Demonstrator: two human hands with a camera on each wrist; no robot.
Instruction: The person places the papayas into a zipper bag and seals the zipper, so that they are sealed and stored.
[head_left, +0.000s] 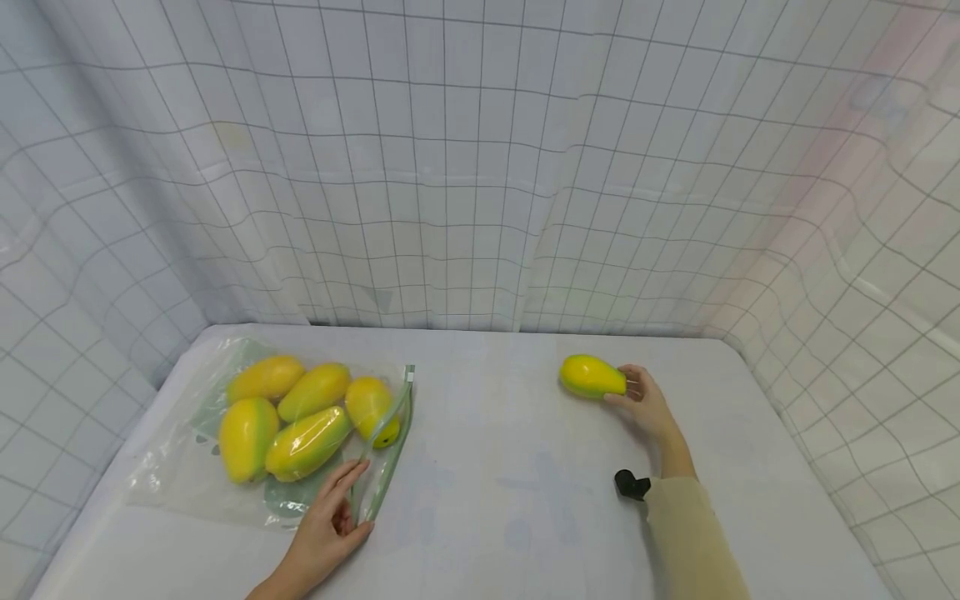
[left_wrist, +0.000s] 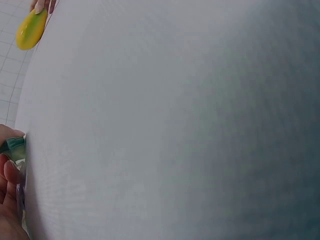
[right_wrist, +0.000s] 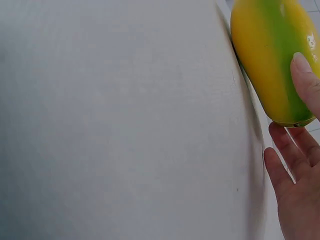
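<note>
A clear zip bag [head_left: 176, 479] with a green zip edge lies flat at the left of the table, several yellow-green papayas [head_left: 306, 443] inside it. At its mouth, which faces right, my left hand [head_left: 326, 521] holds the green zip edge between thumb and fingers. Only part of that hand [left_wrist: 9, 185] shows in the left wrist view. Far to the right, my right hand [head_left: 647, 404] grips a single papaya [head_left: 591, 377] by its narrow end. In the right wrist view, the thumb lies along the papaya [right_wrist: 272, 55] and the fingers are at its tip.
A small black object [head_left: 630, 485] sits by the right sleeve [head_left: 690, 533]. White table surface [head_left: 480, 467] lies between the bag and the single papaya. Grid-patterned white curtains [head_left: 472, 183] hang behind the table and along both sides.
</note>
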